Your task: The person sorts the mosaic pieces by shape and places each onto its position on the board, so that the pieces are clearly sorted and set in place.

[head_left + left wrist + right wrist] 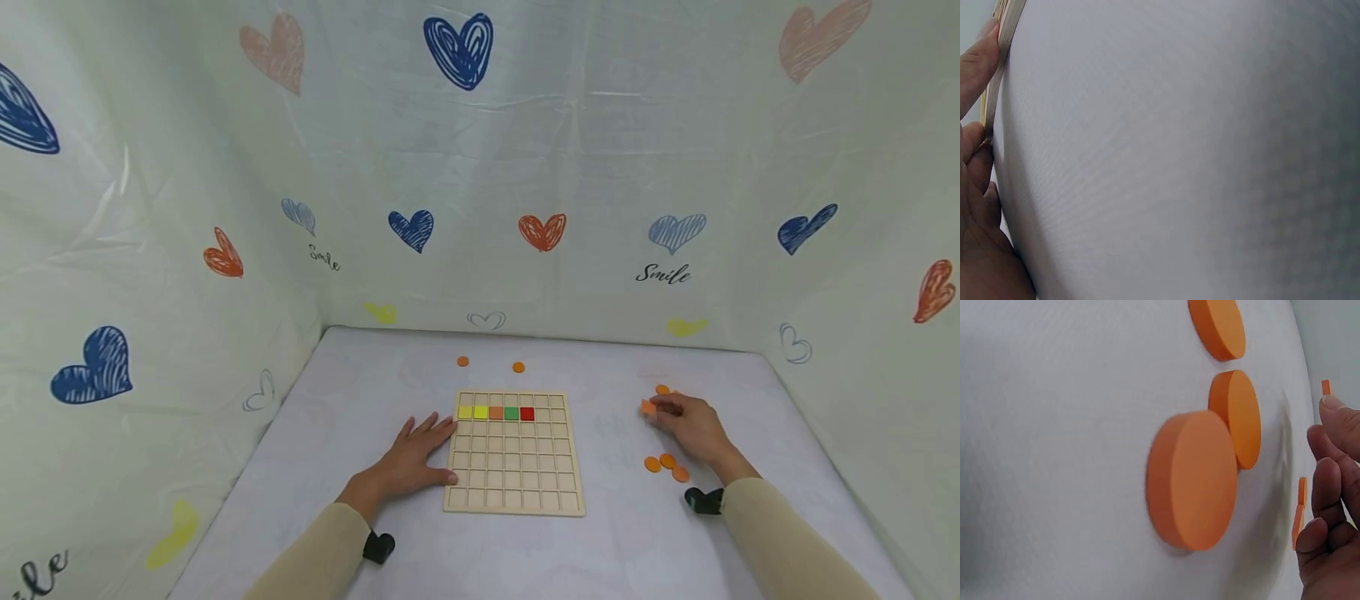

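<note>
My left hand (408,462) lies with fingers spread along the left side of a wooden grid board (520,481), its thumb and fingertips at the edge. In the left wrist view, the thumb (975,72) rests against the board's side (1005,56). Towards the top of the grid sits a row of small square tiles: two yellow (473,412), one orange (496,413), one green (512,413) and one red (527,413). Off to the right, my right hand (692,427) pinches an orange piece (647,407) between thumb and fingers, just above the table.
Three orange discs (652,464) lie close together in front of my right hand, large in the right wrist view (1204,481). Another orange disc (662,389) shows behind that hand. Beyond the board are two more, a left disc (462,362) and a right disc (519,367). Heart-printed sheeting (600,167) surrounds the table.
</note>
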A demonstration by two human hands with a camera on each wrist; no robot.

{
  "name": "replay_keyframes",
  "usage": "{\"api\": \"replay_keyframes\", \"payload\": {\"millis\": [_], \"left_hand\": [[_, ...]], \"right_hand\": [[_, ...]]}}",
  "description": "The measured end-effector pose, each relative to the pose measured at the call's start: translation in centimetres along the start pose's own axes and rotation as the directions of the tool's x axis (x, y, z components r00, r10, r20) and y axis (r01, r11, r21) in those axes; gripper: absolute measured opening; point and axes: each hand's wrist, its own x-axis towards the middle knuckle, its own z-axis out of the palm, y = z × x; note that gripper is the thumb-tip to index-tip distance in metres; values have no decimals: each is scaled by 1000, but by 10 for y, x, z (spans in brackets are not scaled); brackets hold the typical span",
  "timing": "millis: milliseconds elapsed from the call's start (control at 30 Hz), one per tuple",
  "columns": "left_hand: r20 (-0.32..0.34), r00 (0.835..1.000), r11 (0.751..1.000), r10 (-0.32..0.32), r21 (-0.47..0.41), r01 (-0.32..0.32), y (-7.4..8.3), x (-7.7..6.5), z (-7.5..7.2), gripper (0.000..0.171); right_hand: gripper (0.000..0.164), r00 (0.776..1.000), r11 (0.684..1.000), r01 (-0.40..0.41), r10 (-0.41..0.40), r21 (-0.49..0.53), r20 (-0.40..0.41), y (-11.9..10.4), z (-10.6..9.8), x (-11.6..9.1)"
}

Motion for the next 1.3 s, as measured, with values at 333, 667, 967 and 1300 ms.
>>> {"api": "replay_keyframes", "payload": {"millis": [333,667,967,1300], "left_hand": [[3,1000,1000,6,-5,-6,-1,0,0,95],[-5,1000,1000,8,-9,-8,-1,2,0,95],[-1,1000,1000,-1,-7,1,-1,1,0,95],[6,1000,1000,4,6,-5,-5,2,1,96]], "right_hand": [[29,998,996,52,-50,78,-33,-14,4,5],[30,995,990,87,-81,113,-62,-30,12,8],[30,992,983,122,-115,137,-60,-47,19,15],[36,994,975,103,-96,196,-41,-62,32,22]]}}
